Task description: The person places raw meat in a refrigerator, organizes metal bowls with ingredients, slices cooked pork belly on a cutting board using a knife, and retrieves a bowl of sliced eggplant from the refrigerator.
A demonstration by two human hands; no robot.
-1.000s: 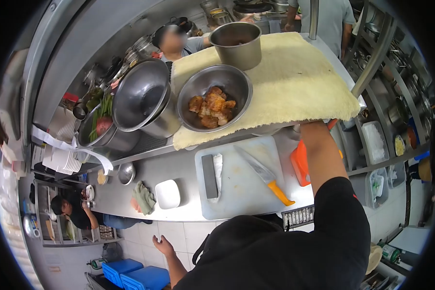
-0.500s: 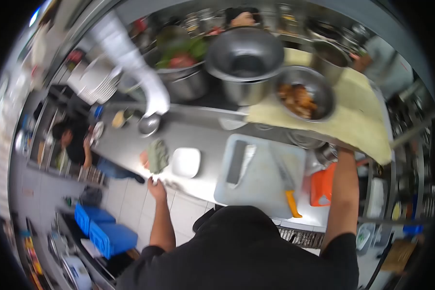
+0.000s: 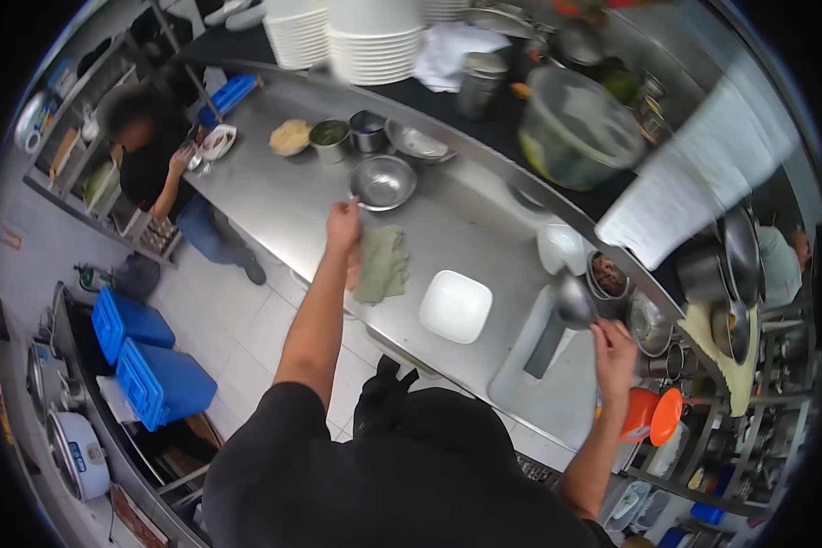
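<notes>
My left hand [image 3: 342, 226] is closed at the near rim of a shallow metal bowl [image 3: 384, 183], which rests on the steel counter. Below that hand lies a crumpled green cloth [image 3: 383, 265], with something pinkish partly hidden beside it. My right hand [image 3: 615, 352] grips the edge of a small rounded metal bowl [image 3: 574, 303], held above a pale cutting board [image 3: 521, 370]. A flat dark-grey strip [image 3: 544, 347] lies on the board beside a whitish blade-like piece. Between my hands stands a white square bowl [image 3: 457, 307].
A metal pot of chopped food [image 3: 607, 276] and an orange container [image 3: 639, 416] are at the right. Stacked white bowls [image 3: 372, 46] and a plastic tub [image 3: 577, 128] occupy the raised shelf. Another person [image 3: 151, 169] works at the counter's far left end. Blue bins [image 3: 164, 384] stand behind, left.
The view has swung left. My left hand has gone from the green cloth to the shallow metal bowl. My right hand has come out from beneath the shelf edge, holding the small metal bowl.
</notes>
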